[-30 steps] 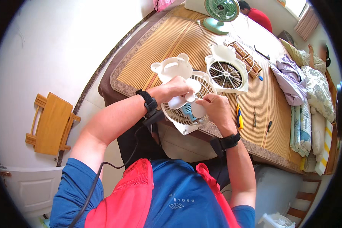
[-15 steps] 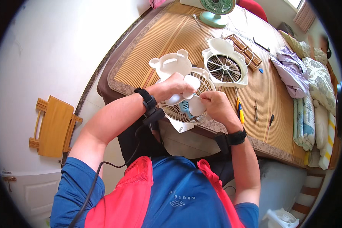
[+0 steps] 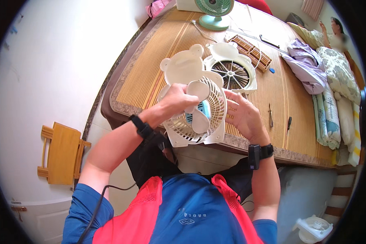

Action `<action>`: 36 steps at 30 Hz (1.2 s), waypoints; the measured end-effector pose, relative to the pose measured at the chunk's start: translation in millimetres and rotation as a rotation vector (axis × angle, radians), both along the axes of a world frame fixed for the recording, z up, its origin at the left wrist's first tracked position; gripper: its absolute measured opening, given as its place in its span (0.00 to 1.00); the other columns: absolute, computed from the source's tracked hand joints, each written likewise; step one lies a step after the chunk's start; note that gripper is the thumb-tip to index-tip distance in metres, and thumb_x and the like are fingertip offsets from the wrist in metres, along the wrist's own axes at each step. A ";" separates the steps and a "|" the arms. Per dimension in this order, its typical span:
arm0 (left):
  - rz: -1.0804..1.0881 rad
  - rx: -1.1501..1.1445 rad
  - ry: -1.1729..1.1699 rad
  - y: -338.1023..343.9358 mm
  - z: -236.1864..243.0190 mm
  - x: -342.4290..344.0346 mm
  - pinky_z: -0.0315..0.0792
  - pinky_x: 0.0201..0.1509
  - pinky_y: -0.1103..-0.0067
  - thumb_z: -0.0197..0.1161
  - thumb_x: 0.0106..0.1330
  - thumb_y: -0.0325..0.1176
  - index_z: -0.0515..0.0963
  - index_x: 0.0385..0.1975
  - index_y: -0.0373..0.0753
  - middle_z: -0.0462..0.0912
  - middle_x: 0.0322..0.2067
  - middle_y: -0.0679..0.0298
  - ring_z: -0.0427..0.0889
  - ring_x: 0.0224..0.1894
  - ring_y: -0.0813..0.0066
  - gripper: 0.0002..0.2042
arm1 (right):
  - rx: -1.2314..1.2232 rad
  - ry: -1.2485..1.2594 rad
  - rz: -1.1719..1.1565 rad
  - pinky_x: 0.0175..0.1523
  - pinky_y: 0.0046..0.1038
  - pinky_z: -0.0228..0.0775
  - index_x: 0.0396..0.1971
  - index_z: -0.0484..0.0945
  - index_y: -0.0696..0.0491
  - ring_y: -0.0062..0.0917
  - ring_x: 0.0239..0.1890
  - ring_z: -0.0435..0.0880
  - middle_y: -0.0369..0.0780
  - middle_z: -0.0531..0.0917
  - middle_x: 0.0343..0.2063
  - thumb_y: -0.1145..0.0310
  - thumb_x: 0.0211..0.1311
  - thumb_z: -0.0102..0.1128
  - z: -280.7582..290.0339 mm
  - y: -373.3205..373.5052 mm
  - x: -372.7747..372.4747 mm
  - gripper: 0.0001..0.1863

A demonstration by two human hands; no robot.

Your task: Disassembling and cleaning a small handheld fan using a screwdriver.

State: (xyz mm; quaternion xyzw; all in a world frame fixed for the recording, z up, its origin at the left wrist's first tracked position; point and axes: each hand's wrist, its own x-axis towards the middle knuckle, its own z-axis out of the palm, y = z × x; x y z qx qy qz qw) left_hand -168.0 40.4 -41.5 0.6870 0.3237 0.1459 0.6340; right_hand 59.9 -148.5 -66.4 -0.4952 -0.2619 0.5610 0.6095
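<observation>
My left hand is closed on a white fan blade, with the fingers near its hub. The blade lies over a white fan housing with two round ears and a round grille. Behind the blade, a light blue motor cover shows at the grille's middle. The housing leans at the table's near edge. My right hand is open beside the grille's right rim, fingers stretched out and apart. Whether the fingertips touch the rim is hard to tell.
Behind stands a second white housing with black blades, beside a brown slatted piece. On the bamboo mat lie a black-handled screwdriver, a thin metal tool and a blue pick. A green fan stands far back; a person sits beyond.
My right hand has let go of the blade, moved right and opened. My left hand still holds the blade, now turned, and the housing stands more upright. The yellow-handled screwdriver is now out of sight.
</observation>
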 end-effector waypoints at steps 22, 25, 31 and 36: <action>-0.183 -0.331 -0.083 -80.6 0.8 -27.8 0.84 0.51 0.78 0.78 0.67 0.27 0.90 0.54 0.34 0.93 0.45 0.68 0.89 0.45 0.83 0.16 | 0.169 0.974 0.133 0.66 0.40 0.88 0.72 0.78 0.55 0.37 0.57 0.93 0.47 0.90 0.61 0.27 0.86 0.44 -138.5 25.1 -64.3 0.44; -0.227 -0.296 -0.016 -78.4 3.0 -25.7 0.83 0.49 0.80 0.77 0.67 0.25 0.90 0.54 0.33 0.94 0.45 0.67 0.89 0.43 0.84 0.16 | 0.289 0.971 0.154 0.67 0.41 0.87 0.73 0.76 0.56 0.37 0.58 0.93 0.47 0.90 0.61 0.31 0.88 0.45 -136.5 19.7 -60.6 0.42; -0.025 -0.206 -0.021 -51.2 9.8 -28.0 0.84 0.51 0.79 0.77 0.68 0.26 0.90 0.53 0.32 0.94 0.45 0.66 0.91 0.45 0.81 0.15 | 0.462 0.693 0.065 0.77 0.41 0.75 0.76 0.73 0.60 0.37 0.72 0.83 0.51 0.82 0.73 0.45 0.88 0.53 -55.2 14.2 -24.6 0.36; 0.131 -0.005 0.022 -23.3 20.3 -5.4 0.84 0.48 0.77 0.75 0.69 0.26 0.91 0.50 0.31 0.94 0.43 0.67 0.90 0.42 0.82 0.12 | 0.419 -0.702 -0.343 0.74 0.39 0.77 0.60 0.84 0.59 0.36 0.70 0.84 0.48 0.87 0.65 0.65 0.73 0.74 34.7 -18.5 -8.9 0.21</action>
